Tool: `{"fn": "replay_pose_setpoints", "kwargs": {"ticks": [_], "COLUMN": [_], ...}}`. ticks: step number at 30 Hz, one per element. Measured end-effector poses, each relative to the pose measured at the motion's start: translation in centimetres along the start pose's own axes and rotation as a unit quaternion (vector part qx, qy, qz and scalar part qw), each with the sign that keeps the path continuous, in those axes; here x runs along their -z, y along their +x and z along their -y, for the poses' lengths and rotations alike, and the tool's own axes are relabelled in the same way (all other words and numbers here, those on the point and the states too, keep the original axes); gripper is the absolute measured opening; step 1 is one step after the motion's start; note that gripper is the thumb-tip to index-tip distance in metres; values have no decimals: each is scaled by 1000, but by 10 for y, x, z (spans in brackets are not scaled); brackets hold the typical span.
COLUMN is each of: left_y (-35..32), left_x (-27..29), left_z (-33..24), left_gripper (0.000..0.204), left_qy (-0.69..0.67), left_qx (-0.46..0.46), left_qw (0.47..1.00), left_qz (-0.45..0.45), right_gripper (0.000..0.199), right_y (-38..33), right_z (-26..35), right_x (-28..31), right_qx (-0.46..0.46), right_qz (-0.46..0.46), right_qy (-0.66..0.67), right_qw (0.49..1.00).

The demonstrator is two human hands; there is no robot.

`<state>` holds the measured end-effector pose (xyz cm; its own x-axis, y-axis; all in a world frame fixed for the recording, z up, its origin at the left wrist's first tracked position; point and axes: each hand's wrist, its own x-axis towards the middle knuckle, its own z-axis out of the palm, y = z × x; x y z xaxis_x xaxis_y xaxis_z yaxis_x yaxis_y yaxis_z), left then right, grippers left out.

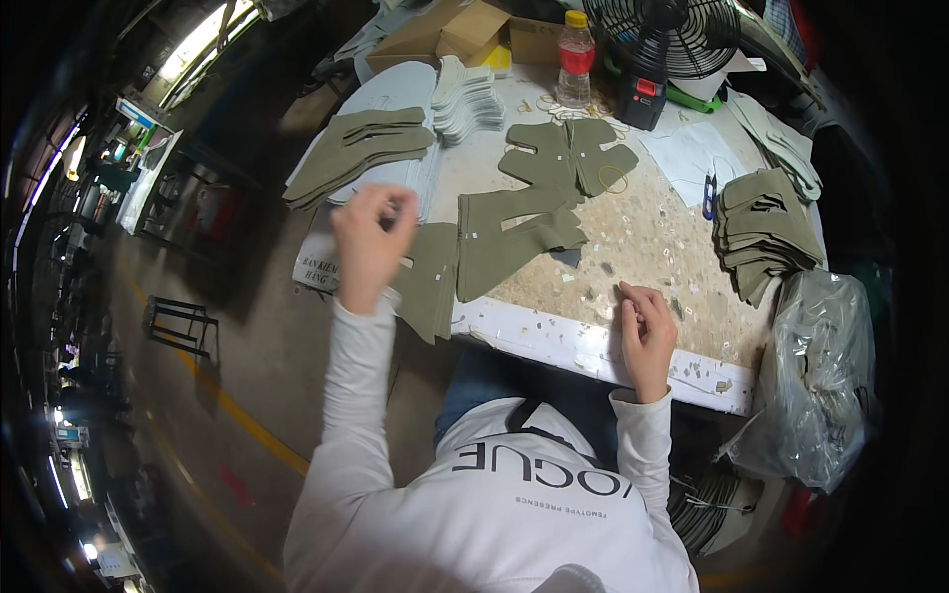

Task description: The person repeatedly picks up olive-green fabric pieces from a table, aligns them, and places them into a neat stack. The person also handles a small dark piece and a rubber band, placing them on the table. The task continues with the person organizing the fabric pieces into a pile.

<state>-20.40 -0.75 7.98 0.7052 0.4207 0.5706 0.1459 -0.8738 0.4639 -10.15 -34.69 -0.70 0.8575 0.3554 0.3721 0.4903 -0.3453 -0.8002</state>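
Observation:
My left hand [374, 242] is raised over the left table edge, fingers curled in toward the thumb and slightly blurred; whatever they may hold is hidden. Under and beside it lie flat olive-green cut fabric pieces [428, 277], one overhanging the near edge. A larger slotted olive piece [504, 232] lies to its right, and a notched pair [573, 158] is farther back. More olive pieces [366, 148] are stacked on a pale board [395, 89] at far left. My right hand [649, 341] rests at the table's near edge, fingers loosely bent and holding nothing visible.
Small paper scraps litter the tabletop [633, 247]. A drink bottle [574, 64], a black fan [672, 40] and white stacked pieces [465, 99] stand at the back. At right are blue-handled snips [709, 198], an olive stack [766, 232] and a hanging plastic bag [816, 381].

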Motion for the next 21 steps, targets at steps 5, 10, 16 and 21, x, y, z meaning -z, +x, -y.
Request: {"fn": "replay_pose_setpoints", "kwargs": {"ticks": [5,10,16,21], "left_y": [-50,-68,-59,-55], "left_x": [-54,-78,-81,-66], "left_z": [-32,-28,-41,-74], "left_gripper": [29,31,30,49], "left_qy": [115,133,-265,-395], "left_qx": [65,76,162,114], "left_qw": [988,985,947,900], "left_qz": [83,78,79,147], "right_gripper": [20,20,18,58], "right_y": [0,0,-8,-16], "right_z": [-3,-4,18,51], "right_x": [-2,-3,-19,-57], "right_qx": [24,24,-47,-184], "right_qz": [-9,-13,36,345], "right_qy": [-26,-32,177,507], "right_qw": [999,999,982,768]}}
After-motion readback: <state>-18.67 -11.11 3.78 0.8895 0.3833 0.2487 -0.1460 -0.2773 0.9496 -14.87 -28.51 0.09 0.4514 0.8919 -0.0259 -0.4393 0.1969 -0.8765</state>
